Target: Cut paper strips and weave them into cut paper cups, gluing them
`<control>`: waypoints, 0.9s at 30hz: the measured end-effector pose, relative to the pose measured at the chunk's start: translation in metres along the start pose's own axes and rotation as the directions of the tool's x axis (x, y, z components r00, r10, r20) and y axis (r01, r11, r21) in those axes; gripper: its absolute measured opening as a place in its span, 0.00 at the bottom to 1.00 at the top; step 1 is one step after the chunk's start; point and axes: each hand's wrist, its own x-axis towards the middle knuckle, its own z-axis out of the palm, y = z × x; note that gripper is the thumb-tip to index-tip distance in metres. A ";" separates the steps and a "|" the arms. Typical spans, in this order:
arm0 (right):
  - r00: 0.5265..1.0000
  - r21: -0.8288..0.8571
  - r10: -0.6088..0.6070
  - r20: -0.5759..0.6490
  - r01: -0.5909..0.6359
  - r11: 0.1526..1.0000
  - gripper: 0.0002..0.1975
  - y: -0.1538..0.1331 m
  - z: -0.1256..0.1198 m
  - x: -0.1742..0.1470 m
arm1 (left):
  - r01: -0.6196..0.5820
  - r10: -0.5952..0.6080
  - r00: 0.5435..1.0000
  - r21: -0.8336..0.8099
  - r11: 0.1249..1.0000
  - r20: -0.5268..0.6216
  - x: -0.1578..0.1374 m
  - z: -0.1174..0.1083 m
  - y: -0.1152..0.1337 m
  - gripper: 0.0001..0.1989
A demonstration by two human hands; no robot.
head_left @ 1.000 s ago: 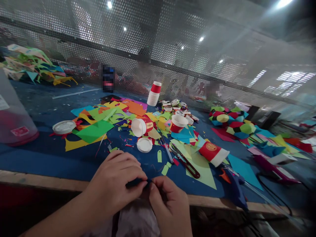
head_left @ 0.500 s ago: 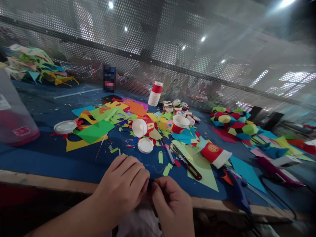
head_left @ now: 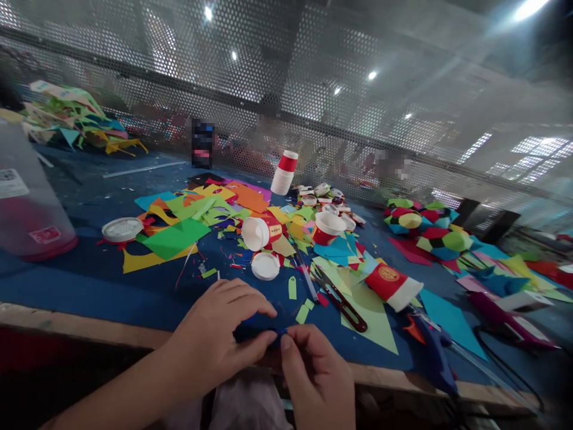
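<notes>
Above the table's front edge, my right hand (head_left: 319, 367) pinches a small dark blue piece (head_left: 282, 332) between thumb and forefinger. Most of that piece is hidden, so its kind is unclear. Just to the left is my left hand (head_left: 219, 328), its thumb and forefinger apart and the thumb tip close to the blue piece. Beyond the hands lie a white lid (head_left: 265, 266) and a red and white paper cup (head_left: 256, 233) on its side. Dark-handled scissors (head_left: 347, 307) rest on pale green paper (head_left: 380, 328), right of the hands.
A blue glue gun (head_left: 432, 346) hangs over the front edge at right, near a tipped red cup (head_left: 391, 283). Coloured paper scraps (head_left: 179, 236) cover the middle. Stacked cups (head_left: 285, 173) stand behind. At left is a translucent container (head_left: 36, 203); a purple tool (head_left: 514, 322) lies far right.
My left thumb and forefinger have spread apart from their closed grip. My right hand keeps its pinch on the small blue piece, now more visible. The view has shifted slightly.
</notes>
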 end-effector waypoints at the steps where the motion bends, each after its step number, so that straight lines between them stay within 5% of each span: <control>1: 1.000 -0.001 -0.008 0.005 0.008 1.000 0.15 0.000 0.000 0.000 | 0.020 -0.018 0.999 -0.038 0.999 0.031 0.001 0.000 0.000 0.05; 5: 0.998 -0.012 -0.051 0.030 0.051 0.999 0.14 -0.006 0.002 -0.002 | 0.094 -0.083 0.989 -0.092 0.991 0.123 0.006 -0.001 -0.001 0.05; 10: 0.998 -0.024 -0.063 0.014 0.063 0.998 0.14 -0.014 0.003 -0.002 | 0.065 -0.065 0.995 -0.003 0.998 0.069 0.006 0.000 0.004 0.05; 27: 0.994 -0.067 -0.104 0.023 0.105 0.992 0.14 -0.009 0.002 0.000 | 0.062 -0.059 0.987 -0.015 0.998 0.147 0.007 -0.003 0.002 0.05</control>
